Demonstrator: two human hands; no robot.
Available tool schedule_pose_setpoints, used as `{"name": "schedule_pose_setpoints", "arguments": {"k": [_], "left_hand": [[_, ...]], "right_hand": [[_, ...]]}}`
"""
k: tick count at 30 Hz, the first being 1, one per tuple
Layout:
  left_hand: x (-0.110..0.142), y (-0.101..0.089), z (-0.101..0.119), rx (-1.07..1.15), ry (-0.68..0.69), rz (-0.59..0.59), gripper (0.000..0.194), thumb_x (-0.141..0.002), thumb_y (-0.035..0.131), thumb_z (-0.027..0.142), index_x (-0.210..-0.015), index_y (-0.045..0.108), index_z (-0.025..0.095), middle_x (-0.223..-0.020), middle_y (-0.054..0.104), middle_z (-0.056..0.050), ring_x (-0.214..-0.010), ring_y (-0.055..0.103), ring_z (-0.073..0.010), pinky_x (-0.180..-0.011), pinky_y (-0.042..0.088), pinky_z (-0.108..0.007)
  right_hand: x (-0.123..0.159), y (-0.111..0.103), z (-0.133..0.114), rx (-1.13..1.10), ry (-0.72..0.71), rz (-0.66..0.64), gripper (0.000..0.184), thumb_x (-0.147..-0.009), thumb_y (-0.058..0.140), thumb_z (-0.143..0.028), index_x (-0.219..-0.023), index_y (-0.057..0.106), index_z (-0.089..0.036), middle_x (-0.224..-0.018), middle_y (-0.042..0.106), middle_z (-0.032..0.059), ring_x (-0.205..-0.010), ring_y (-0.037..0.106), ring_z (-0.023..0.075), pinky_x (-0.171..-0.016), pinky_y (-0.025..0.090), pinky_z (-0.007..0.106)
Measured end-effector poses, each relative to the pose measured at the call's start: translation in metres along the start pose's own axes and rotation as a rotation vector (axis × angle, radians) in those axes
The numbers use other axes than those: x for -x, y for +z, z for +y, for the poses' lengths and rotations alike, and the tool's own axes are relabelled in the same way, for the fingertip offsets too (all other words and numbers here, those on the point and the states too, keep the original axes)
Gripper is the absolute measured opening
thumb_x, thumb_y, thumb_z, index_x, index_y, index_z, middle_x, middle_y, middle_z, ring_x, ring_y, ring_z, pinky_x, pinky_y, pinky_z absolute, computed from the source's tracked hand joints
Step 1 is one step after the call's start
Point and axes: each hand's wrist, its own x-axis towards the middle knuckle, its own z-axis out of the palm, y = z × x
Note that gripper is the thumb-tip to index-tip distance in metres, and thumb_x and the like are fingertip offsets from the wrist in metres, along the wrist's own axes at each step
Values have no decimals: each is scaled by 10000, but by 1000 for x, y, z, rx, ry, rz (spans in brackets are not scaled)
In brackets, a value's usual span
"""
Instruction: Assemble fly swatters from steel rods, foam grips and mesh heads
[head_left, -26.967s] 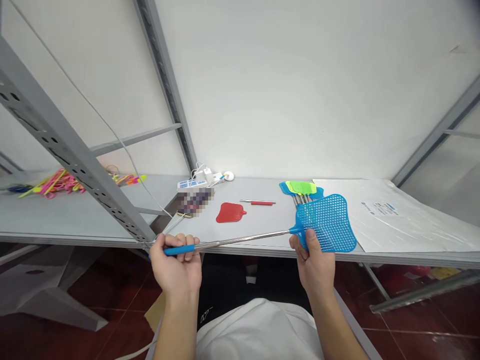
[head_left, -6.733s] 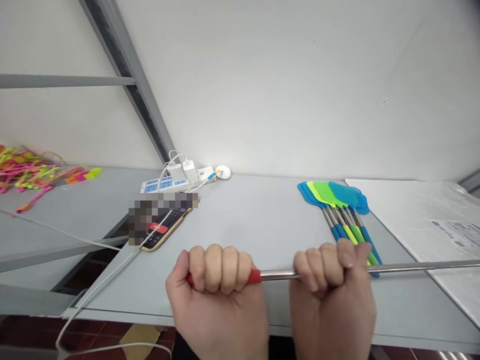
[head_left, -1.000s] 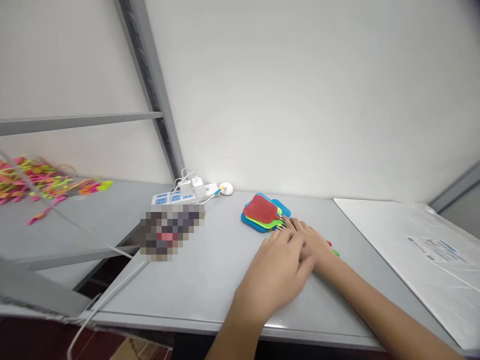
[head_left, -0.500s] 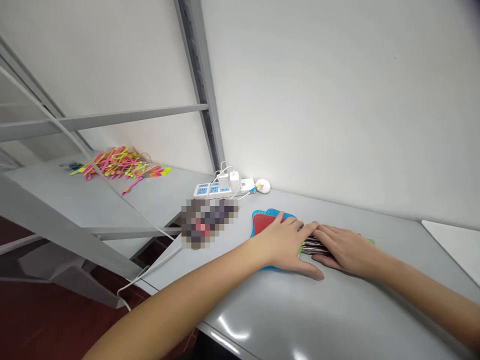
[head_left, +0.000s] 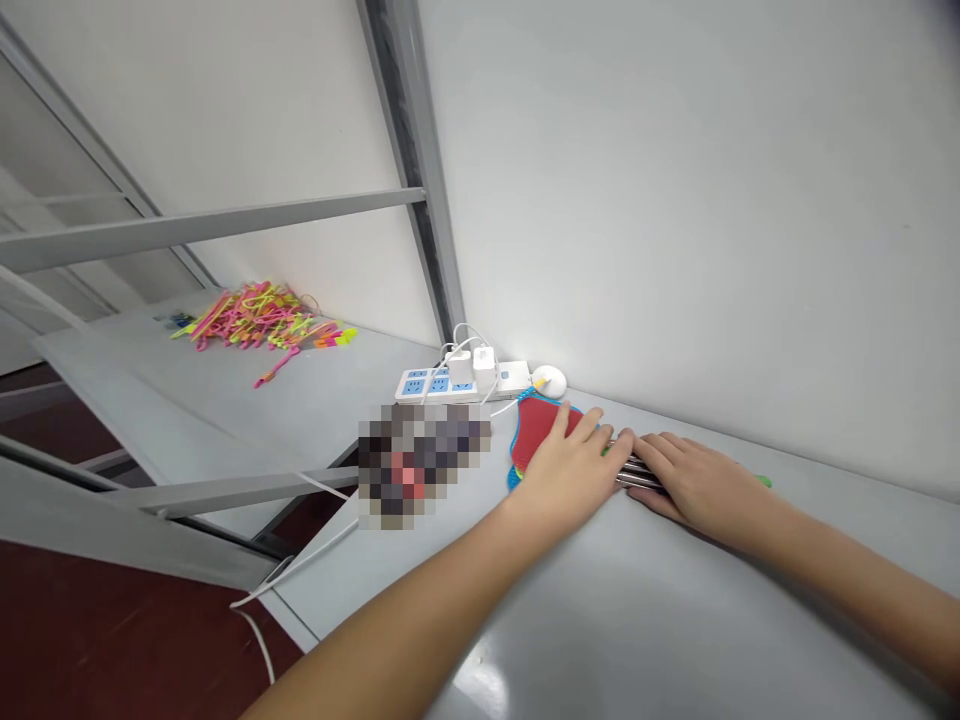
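A stack of fly swatters (head_left: pixel 538 428) lies on the grey table near the wall, with red and blue perforated heads at its left end. Over the heads' inner side and the start of the shafts, my left hand (head_left: pixel 571 468) curls its fingers, thumb hidden. Several shiny metal shafts (head_left: pixel 639 477) show in the narrow gap between my hands. My right hand (head_left: pixel 701 485) wraps over those shafts from the right, fingers together. A green tip (head_left: pixel 763 481) pokes out beyond it. Most of the stack's middle and right part is hidden beneath my hands.
A white power strip (head_left: pixel 439 386) with plugged-in chargers and a round white device (head_left: pixel 549 381) stand by the wall. Left of the stack is a pixelated item (head_left: pixel 420 460). Pink and yellow pieces (head_left: pixel 259 318) are heaped on another grey surface (head_left: pixel 360 375), behind a metal frame (head_left: pixel 300 210).
Both hands and the fly swatters have shifted back towards the wall, bringing the heads up near the round white device. My left thumb has gone out of sight. The camera view has shifted slightly.
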Motion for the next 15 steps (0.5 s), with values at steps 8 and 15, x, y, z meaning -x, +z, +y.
{"name": "schedule_pose_setpoints", "arguments": {"k": [8,15], "left_hand": [[13,7,11,-41,-76,61,544,-982,490,464,-1397,472,113,-1376,551,-196,-1423,302,-346,-1160,175,-601],[16,6,10,26,-32,88,492,-981,501,353,-1394,466,89,-1426,506,-222,-1416,315,-374,-1140,181,-652]], "right_hand": [[3,-5,-10,-46,192,-37,638,-951,406,-614,-1455,435,-224,-1326,621,105,-1150,590,309,-1001,416,474],[31,-5,-56,140,324,111,711,-958,416,-586,-1484,385,-108,-1561,374,178,-1444,327,323,-1158,276,516]]}}
